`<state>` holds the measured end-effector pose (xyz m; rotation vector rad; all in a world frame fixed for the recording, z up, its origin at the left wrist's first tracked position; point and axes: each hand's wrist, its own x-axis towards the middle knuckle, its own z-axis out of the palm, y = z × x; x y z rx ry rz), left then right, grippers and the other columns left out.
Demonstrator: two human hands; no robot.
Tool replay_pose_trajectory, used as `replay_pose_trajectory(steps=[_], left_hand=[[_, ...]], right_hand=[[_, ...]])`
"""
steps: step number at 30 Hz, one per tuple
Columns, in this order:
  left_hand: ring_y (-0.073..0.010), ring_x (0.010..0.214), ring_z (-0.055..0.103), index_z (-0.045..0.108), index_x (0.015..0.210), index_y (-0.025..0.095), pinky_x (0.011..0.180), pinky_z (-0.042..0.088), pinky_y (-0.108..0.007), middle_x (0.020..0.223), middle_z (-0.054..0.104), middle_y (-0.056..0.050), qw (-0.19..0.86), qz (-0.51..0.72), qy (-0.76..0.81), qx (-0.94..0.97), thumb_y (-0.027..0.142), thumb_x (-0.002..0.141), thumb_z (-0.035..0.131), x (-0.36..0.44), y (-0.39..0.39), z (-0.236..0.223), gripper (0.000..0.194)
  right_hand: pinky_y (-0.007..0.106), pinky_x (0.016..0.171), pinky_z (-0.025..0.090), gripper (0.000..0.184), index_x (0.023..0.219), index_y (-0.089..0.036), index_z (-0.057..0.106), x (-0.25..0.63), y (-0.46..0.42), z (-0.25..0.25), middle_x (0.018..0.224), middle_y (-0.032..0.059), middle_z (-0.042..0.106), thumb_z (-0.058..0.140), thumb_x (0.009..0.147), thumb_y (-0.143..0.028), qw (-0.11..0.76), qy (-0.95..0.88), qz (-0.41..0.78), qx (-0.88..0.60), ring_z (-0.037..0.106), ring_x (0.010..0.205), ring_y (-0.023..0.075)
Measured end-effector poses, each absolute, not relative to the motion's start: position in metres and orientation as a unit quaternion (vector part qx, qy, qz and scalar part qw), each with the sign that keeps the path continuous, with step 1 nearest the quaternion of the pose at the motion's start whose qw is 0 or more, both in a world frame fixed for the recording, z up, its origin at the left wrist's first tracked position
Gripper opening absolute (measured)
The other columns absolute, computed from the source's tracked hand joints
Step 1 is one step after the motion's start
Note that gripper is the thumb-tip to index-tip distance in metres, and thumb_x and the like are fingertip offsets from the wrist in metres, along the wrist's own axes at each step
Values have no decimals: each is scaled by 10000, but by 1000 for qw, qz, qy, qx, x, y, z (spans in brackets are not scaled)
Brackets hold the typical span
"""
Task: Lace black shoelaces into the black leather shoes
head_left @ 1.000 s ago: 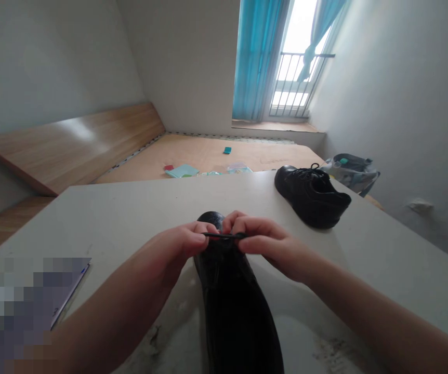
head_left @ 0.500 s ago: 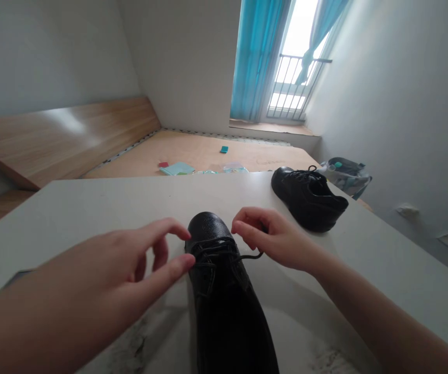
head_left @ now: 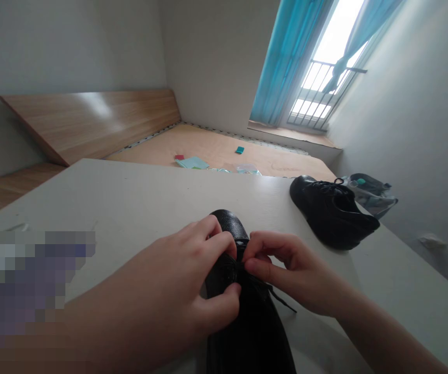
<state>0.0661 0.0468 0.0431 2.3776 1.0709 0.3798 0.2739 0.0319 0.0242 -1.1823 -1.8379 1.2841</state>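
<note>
A black lace-up shoe (head_left: 247,332) stands on the white table, toe pointing away from me. My left hand (head_left: 193,275) lies over its left side, with bent fingers and thumb on the lacing and a gap between them. At the lacing my right hand (head_left: 282,259) pinches a black shoelace (head_left: 240,264) between thumb and fingers. One loose lace end (head_left: 284,301) hangs over the shoe's right side. Much of the lacing is hidden under my fingers. Farther right stands a second black shoe (head_left: 333,218), its lace tied on top.
The white table (head_left: 130,197) reaches forward to a bare bed board (head_left: 208,140) with small packets on it. A plastic-lined bin (head_left: 376,195) stands beyond the table's right edge. A blurred patch (head_left: 25,291) covers the lower left.
My left hand has moved right onto the lacing. My right hand has drawn in to the shoe's centre, and a lace end now hangs at the right. The view has shifted and tilted.
</note>
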Motion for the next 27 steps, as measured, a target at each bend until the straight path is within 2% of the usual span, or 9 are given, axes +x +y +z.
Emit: replay_pose_trajectory(steps=[3, 6, 8, 10, 12, 14, 18, 22, 27], left_hand=[[-199, 803, 566, 652, 876, 244, 747, 484, -309, 951, 583, -23, 246, 169, 383, 874, 338, 787, 594, 62, 46, 42, 142], [-192, 798, 573, 668, 824, 249, 752, 489, -283, 905, 591, -17, 254, 191, 374, 871, 310, 775, 597, 60, 46, 43, 105], [-193, 803, 574, 668, 810, 252, 745, 491, -277, 899, 589, -17, 262, 188, 373, 870, 300, 776, 591, 59, 47, 44, 98], [-194, 827, 574, 666, 835, 259, 740, 491, -279, 925, 588, -14, 275, 175, 372, 869, 284, 777, 590, 59, 48, 45, 99], [-194, 883, 572, 655, 862, 264, 763, 487, -286, 972, 587, -5, 288, 168, 366, 869, 252, 774, 593, 59, 49, 46, 108], [-193, 930, 564, 638, 861, 259, 797, 478, -297, 1005, 587, 4, 299, 172, 359, 867, 224, 770, 594, 60, 49, 46, 107], [-191, 876, 575, 609, 785, 233, 772, 473, -302, 900, 616, 15, 366, 188, 375, 831, 274, 788, 591, 62, 52, 46, 45], [-175, 765, 594, 654, 797, 231, 672, 482, -271, 783, 636, 22, 548, 207, 391, 710, 447, 845, 555, 62, 60, 48, 243], [-102, 601, 522, 588, 664, 225, 576, 465, -195, 632, 558, 45, 602, 355, 322, 638, 402, 887, 523, 58, 59, 66, 292]], right_hand=[[258, 596, 353, 283, 735, -192, 584, 272, 33, 21, 690, -22, 459, 643, 871, -433, 338, -617, 573, -420, 404, 656, 129], [277, 743, 450, 279, 710, -203, 608, 278, 38, 22, 802, 10, 528, 672, 838, -443, 418, -494, 665, -372, 506, 799, 160], [287, 755, 490, 264, 661, -205, 588, 285, 44, 26, 757, 5, 518, 685, 819, -393, 475, -406, 703, -341, 527, 742, 151], [248, 603, 489, 315, 584, -204, 503, 292, 50, 31, 613, -34, 397, 664, 827, -325, 515, -343, 715, -324, 410, 532, 107], [194, 430, 370, 365, 552, -204, 432, 296, 53, 36, 541, -65, 256, 638, 841, -287, 547, -315, 705, -324, 208, 442, 89], [180, 372, 237, 347, 563, -202, 450, 297, 54, 38, 520, -74, 212, 638, 845, -279, 559, -314, 689, -339, 111, 452, 95], [213, 413, 221, 355, 587, -198, 549, 291, 52, 31, 489, -62, 293, 661, 847, -411, 525, -384, 665, -368, 152, 454, 97], [265, 544, 348, 478, 749, -208, 698, 281, 45, 19, 611, 3, 493, 485, 918, -601, 438, -543, 590, -406, 406, 569, 139], [281, 752, 414, 218, 910, -253, 702, 271, 31, 19, 903, 20, 526, 553, 955, -405, 355, -706, 482, -379, 506, 808, 160]])
